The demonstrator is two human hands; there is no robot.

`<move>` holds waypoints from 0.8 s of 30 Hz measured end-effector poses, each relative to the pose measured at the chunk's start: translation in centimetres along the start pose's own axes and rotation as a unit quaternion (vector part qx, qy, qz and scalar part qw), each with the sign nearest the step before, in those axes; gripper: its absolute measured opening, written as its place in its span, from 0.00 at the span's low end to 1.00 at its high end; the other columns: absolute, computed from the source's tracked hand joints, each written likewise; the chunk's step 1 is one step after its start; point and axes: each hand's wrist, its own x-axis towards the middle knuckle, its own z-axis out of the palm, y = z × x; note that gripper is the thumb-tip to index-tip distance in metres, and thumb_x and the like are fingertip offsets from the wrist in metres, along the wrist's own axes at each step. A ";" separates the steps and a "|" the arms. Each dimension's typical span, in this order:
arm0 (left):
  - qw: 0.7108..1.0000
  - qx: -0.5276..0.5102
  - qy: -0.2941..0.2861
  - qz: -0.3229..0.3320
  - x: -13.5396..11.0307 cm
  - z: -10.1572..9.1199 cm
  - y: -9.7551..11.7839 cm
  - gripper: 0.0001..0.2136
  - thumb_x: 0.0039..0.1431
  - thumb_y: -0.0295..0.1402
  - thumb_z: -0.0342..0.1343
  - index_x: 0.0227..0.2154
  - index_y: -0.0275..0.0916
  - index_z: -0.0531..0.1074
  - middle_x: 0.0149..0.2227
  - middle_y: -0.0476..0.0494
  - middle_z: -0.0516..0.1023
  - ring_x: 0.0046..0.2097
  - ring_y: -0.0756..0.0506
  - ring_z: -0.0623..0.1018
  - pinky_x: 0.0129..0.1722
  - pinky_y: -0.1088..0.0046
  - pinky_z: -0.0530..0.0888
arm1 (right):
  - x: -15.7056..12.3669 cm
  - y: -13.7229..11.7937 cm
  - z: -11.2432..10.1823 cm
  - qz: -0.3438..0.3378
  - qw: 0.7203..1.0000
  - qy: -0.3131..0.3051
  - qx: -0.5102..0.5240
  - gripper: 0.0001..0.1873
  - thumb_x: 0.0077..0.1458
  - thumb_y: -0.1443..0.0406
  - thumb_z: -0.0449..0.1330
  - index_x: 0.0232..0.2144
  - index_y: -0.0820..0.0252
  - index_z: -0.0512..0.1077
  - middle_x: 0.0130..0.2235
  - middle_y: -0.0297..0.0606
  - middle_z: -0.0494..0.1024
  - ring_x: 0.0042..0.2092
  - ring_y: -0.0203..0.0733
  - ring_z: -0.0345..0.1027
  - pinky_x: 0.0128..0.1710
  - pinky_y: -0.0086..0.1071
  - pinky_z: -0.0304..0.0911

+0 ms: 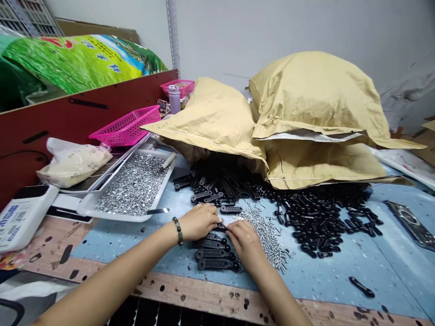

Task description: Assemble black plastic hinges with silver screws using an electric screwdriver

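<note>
Both hands at the middle of the desk [163, 258], fingertips almost meeting over one small black part [221, 227]! The left hand [200, 220], bracelet [178, 231] on the wrist, has its fingers curled in and nearly closed on that part. The right hand [245, 239] comes in from the other side, thumb and forefinger drawn close together at the part's right end; whether they grip it or something tiny, I can't tell.

Just below, a row of grey bars [214, 253] lies side by side, black pieces at their right ends. Beside the right hand, a spill of silver pins [272, 244]; beyond those, a great heap of black links [312, 222], with one loner [361, 287] near the front edge. Over on the left, a white tray [132, 219] full of small shiny metal pieces [132, 181], a pink basket [125, 129] behind it. And at the back, bulging paper sacks [217, 117], the left one's mouth open right above dark parts.
</note>
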 end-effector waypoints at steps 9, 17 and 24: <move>1.000 -0.019 -0.001 -0.016 -0.3 -1.0 -0.5 0.07 0.61 0.28 0.57 0.41 0.43 0.76 0.38 0.48 0.75 0.42 0.44 0.72 0.43 0.71 0.67 | 0.6 -0.6 -0.3 0.002 1.000 -0.002 0.016 0.05 0.61 0.69 0.53 0.37 0.59 0.69 0.36 0.40 0.74 0.39 0.46 0.64 0.40 0.40 0.63; 0.999 -0.027 -0.019 -0.030 -1.0 -0.3 -0.7 0.07 0.61 0.29 0.57 0.40 0.44 0.77 0.39 0.47 0.75 0.43 0.43 0.72 0.42 0.69 0.67 | 0.0 -1.6 0.5 0.023 0.999 -0.042 0.016 0.06 0.60 0.70 0.53 0.34 0.57 0.70 0.35 0.39 0.73 0.40 0.46 0.66 0.40 0.40 0.64; 0.998 -0.043 0.027 -0.024 -1.1 -1.1 0.4 0.09 0.61 0.28 0.55 0.43 0.42 0.73 0.45 0.47 0.72 0.44 0.44 0.73 0.43 0.69 0.67 | -1.3 3.9 -4.6 0.172 0.980 0.070 -0.068 0.12 0.62 0.63 0.49 0.44 0.60 0.68 0.44 0.47 0.71 0.46 0.50 0.66 0.47 0.43 0.63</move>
